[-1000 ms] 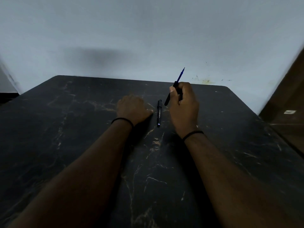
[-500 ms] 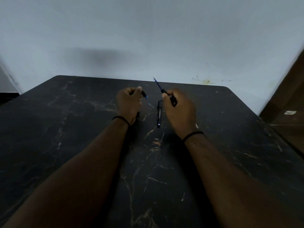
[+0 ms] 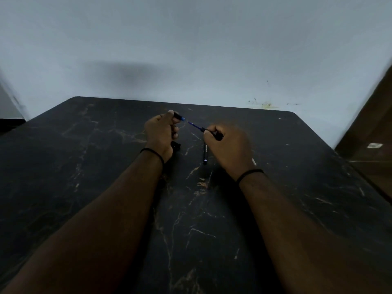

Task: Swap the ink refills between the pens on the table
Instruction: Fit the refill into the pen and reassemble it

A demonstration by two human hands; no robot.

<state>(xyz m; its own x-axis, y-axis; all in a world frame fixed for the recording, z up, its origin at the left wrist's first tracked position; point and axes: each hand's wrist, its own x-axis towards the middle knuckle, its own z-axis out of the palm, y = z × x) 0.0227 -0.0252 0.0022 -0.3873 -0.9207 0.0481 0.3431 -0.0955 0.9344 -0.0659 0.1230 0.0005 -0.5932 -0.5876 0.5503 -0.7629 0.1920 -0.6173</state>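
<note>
My left hand point(image 3: 161, 132) grips a black pen barrel point(image 3: 178, 117) whose blue-ringed open end points right. My right hand point(image 3: 228, 145) pinches a black tip section with a thin blue refill point(image 3: 194, 125) sticking out toward that open end; the refill's tip sits just short of the barrel. A second black pen point(image 3: 205, 154) lies on the dark table point(image 3: 106, 166) between my hands, lengthwise toward me. A small black piece point(image 3: 175, 145) lies by my left wrist. Something thin and white point(image 3: 254, 161) peeks out behind my right hand.
The dark marbled table runs to a pale wall point(image 3: 191, 49) at the back. A brown wooden panel point(image 3: 373, 132) stands past the table's right edge.
My left hand lifted off the table with a pen barrel. My right hand swung the blue refill from pointing up-right to pointing left, close to the barrel's open end.
</note>
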